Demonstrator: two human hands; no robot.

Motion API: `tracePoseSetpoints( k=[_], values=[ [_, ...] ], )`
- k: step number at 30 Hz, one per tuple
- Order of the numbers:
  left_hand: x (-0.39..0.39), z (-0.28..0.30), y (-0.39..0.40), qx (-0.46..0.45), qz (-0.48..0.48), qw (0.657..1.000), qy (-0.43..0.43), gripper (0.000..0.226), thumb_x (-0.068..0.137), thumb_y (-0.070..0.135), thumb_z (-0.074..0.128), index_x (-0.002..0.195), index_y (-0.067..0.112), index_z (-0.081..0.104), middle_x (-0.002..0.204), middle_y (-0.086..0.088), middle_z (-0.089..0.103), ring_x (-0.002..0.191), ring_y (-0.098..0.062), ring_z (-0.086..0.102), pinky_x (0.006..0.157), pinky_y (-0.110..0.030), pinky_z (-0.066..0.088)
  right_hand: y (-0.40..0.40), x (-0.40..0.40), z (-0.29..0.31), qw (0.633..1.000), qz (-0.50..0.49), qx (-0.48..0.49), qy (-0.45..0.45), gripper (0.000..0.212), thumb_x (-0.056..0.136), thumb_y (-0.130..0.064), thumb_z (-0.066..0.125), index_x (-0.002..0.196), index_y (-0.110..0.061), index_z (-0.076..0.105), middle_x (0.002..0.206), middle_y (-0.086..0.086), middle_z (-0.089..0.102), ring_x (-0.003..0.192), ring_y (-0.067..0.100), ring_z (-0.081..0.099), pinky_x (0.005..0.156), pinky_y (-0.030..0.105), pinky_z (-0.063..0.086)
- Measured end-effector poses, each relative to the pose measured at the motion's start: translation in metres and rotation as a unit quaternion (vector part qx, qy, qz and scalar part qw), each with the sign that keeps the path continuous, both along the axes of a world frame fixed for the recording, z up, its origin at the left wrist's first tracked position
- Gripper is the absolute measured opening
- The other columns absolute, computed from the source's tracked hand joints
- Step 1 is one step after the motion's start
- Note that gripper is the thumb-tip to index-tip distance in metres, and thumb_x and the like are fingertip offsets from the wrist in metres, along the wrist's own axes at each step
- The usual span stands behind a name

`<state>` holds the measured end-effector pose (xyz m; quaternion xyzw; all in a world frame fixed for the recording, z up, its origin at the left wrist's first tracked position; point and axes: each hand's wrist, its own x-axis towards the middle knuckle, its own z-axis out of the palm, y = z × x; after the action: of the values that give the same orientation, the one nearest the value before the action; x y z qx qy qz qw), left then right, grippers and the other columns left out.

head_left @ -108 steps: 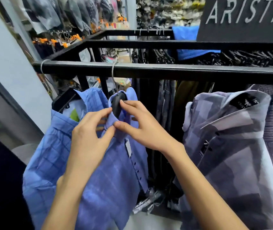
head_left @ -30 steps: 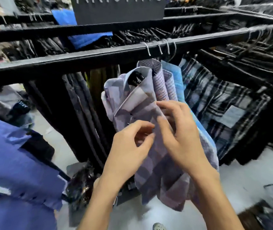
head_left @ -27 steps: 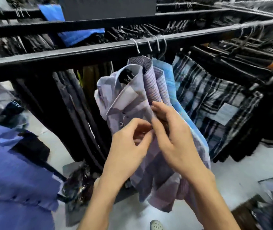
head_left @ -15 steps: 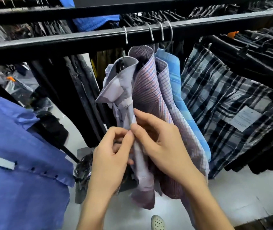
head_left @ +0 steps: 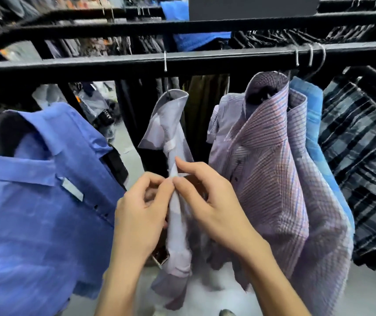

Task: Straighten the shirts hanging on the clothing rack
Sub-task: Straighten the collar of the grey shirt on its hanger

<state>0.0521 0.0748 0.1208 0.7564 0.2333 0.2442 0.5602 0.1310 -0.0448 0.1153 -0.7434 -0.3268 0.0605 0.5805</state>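
A pale lilac shirt (head_left: 171,124) hangs edge-on from the black rack rail (head_left: 216,59) at the centre. My left hand (head_left: 141,213) and my right hand (head_left: 207,201) both pinch its front placket just below the collar, fingertips meeting. A blue checked shirt (head_left: 34,190) hangs on the left. To the right hang a purple striped shirt (head_left: 271,169), a lilac checked shirt (head_left: 301,142) and a light blue shirt (head_left: 312,115), bunched together.
A dark plaid shirt (head_left: 360,160) hangs at the far right. Dark trousers (head_left: 137,106) hang behind the rail on a second rail (head_left: 137,30). A dark sign board (head_left: 251,8) stands at the top. Pale floor (head_left: 210,297) shows below.
The lilac shirt has slid left along the rail, away from the bunched shirts. Both hands stayed pinching its placket. The view shifted, bringing the blue shirt further into frame.
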Motion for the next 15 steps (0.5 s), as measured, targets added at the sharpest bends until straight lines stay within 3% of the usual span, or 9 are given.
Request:
tracePoseSetpoints(
  k=[3, 7, 10, 15],
  values=[
    [-0.007, 0.004, 0.017, 0.01, -0.014, 1.0, -0.004, 0.02, 0.089, 0.038, 0.063, 0.08, 0.02, 0.066, 0.053, 0.001, 0.06, 0.046, -0.016, 0.051, 0.045, -0.022, 0.04, 0.015, -0.007, 0.002, 1.0, 0.001, 0.009, 0.008, 0.032, 0.101, -0.022, 0.062, 0.133, -0.018, 0.064, 0.119, -0.009, 0.068, 0.111, 0.003, 0.065, 0.098, 0.022, 0.05],
    [-0.01, 0.005, 0.041, 0.023, -0.041, 0.999, -0.001, 0.027, 0.088, 0.043, 0.064, 0.077, 0.018, 0.063, 0.056, 0.001, 0.06, 0.051, -0.016, 0.049, 0.052, -0.03, 0.044, 0.034, -0.013, 0.002, 0.999, -0.014, 0.033, 0.027, 0.027, 0.1, -0.02, 0.064, 0.127, -0.017, 0.069, 0.118, -0.012, 0.072, 0.108, -0.001, 0.067, 0.093, 0.014, 0.049],
    [-0.007, 0.006, 0.061, 0.046, -0.051, 0.998, 0.004, 0.025, 0.088, 0.046, 0.066, 0.082, 0.021, 0.065, 0.07, 0.001, 0.067, 0.063, -0.021, 0.059, 0.061, -0.039, 0.051, 0.048, -0.014, 0.002, 0.998, -0.018, 0.039, 0.044, 0.023, 0.1, -0.021, 0.064, 0.122, -0.02, 0.071, 0.114, -0.012, 0.073, 0.105, 0.002, 0.069, 0.091, 0.015, 0.05],
    [0.021, 0.01, 0.1, 0.092, -0.065, 0.993, -0.036, 0.021, 0.09, 0.047, 0.068, 0.106, 0.037, 0.061, 0.106, 0.017, 0.069, 0.073, -0.013, 0.069, 0.072, -0.048, 0.059, 0.066, 0.007, 0.016, 0.996, -0.056, 0.052, -0.051, 0.023, 0.1, -0.008, 0.063, 0.121, -0.015, 0.067, 0.127, -0.003, 0.062, 0.104, 0.01, 0.068, 0.091, 0.017, 0.05]
  ],
)
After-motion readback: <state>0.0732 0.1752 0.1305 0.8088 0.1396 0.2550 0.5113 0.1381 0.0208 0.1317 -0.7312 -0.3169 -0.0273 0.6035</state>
